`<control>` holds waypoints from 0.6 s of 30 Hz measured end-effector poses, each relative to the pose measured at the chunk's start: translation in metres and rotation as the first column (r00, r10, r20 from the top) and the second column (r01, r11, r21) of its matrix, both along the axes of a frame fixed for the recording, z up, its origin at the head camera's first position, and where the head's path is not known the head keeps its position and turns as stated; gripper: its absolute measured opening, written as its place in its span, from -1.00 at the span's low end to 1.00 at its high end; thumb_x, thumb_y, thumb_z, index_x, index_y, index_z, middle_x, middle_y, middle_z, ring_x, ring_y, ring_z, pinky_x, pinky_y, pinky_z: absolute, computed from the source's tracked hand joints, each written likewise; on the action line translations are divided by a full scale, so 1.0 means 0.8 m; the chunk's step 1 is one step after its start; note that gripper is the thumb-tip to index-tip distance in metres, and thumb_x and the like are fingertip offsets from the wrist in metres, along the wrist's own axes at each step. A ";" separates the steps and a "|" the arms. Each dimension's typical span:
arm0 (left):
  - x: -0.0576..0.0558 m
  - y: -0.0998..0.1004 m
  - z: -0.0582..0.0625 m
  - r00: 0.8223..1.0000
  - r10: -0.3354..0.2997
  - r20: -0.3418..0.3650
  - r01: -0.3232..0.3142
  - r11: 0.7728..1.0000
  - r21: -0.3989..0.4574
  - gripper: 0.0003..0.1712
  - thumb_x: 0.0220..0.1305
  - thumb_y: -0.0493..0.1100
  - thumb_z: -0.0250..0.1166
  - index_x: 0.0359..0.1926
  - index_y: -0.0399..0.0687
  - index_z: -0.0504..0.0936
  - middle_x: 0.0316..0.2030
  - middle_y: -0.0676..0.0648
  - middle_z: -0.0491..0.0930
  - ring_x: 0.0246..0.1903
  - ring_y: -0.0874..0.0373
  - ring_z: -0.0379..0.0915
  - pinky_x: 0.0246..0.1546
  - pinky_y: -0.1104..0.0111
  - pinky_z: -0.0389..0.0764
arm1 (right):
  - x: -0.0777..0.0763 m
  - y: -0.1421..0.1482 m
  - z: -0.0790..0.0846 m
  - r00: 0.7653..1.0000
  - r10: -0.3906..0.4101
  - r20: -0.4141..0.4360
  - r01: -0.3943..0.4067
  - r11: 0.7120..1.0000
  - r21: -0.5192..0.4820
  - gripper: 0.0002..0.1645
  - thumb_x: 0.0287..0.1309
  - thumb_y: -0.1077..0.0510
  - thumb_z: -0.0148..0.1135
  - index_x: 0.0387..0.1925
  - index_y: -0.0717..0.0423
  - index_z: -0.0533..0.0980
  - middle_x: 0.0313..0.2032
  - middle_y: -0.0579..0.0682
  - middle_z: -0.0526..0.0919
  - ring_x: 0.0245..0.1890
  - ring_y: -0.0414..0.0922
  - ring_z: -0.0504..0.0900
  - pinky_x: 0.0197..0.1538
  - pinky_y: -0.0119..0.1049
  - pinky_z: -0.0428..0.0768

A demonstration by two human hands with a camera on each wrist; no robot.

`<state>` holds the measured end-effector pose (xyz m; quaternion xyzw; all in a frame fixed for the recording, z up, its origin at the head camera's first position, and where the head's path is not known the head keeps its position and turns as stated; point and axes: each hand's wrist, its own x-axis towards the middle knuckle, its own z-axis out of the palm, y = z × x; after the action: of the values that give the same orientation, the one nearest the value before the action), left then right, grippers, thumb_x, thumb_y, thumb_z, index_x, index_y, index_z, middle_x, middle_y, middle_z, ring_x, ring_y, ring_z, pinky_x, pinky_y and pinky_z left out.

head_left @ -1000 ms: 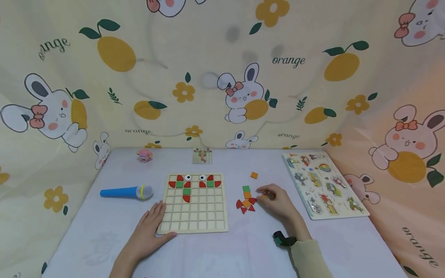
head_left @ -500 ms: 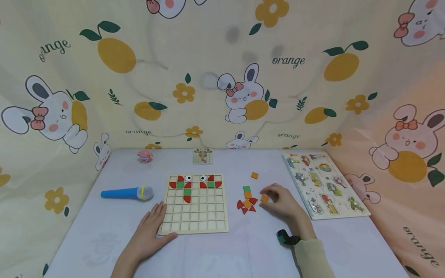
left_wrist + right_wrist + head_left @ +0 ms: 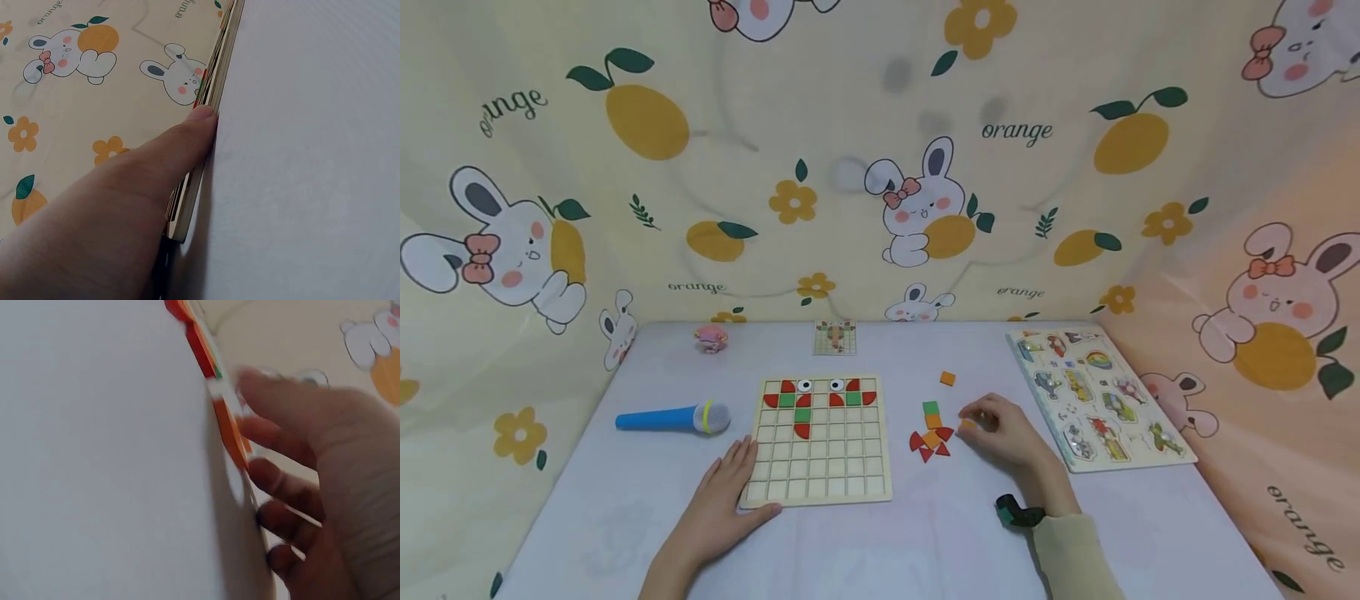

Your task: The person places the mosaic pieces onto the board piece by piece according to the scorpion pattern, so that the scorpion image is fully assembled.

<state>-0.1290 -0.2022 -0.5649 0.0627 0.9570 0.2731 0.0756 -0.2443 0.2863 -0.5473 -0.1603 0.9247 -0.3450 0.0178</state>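
— State the left side.
— Note left hand [image 3: 724,492] resting at the left edge of the wooden grid board [image 3: 855,467], fingers straight, thumb against the near side, as confirmed in the left wrist view. Grips nothing.
— And the right side?
— Note right hand [image 3: 1006,429] at the orange square [image 3: 967,425], fingers curled, thumb and index slightly parted about it. Cannot tell whether pinched or merely touched: partly hidden by fingers in the head view, blurred in the right wrist view.
— Locate the orange square.
— Right of the wooden grid board, just beside the cluster of red, green and orange tiles [image 3: 932,439]. Cannot tell whether lifted or flat on the white table [image 3: 880,550].
— Report the board's contents.
— In the upper rows: red quarter-circles [image 3: 802,431], green squares [image 3: 802,414], two eye tiles [image 3: 805,386].
— Log the remainder.
— Beyond the cluster, a single orange tile [image 3: 948,378]. To the left, a blue toy microphone [image 3: 658,418]; farther back, a pink figurine [image 3: 711,338]. Behind the board, a small patterned card [image 3: 835,338]. At far right, a picture puzzle board [image 3: 1099,400].
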 end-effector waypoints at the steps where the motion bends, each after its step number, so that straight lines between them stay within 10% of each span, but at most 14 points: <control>1: 0.000 0.000 -0.001 1.000 0.002 0.003 -0.002 1.000 0.002 0.41 0.19 0.60 0.31 0.68 -0.24 -0.01 0.69 -0.24 -0.07 0.68 -0.27 -0.27 0.63 -0.26 -0.18 | -0.001 -0.004 0.001 1.000 0.000 0.001 0.000 1.000 0.003 -0.70 0.33 0.01 0.48 0.06 -0.07 0.73 -0.15 -0.15 0.63 -0.13 -0.13 0.49 -0.05 -0.29 0.55; 18: 0.003 0.000 0.004 1.000 -0.004 0.001 0.004 1.000 0.011 0.36 0.22 0.55 0.34 0.68 -0.22 0.01 0.69 -0.22 -0.08 0.68 -0.24 -0.25 0.64 -0.21 -0.17 | -0.047 -0.053 0.005 0.998 0.039 0.038 -0.041 0.998 0.043 -0.80 0.33 0.08 0.46 -0.05 -0.04 0.81 -0.26 -0.12 0.61 -0.28 -0.10 0.45 -0.25 -0.26 0.45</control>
<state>-0.1263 -0.2023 -0.5618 0.0646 0.9553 0.2783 0.0763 -0.2816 0.2442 -0.5435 -0.1719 0.9280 -0.3273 0.0455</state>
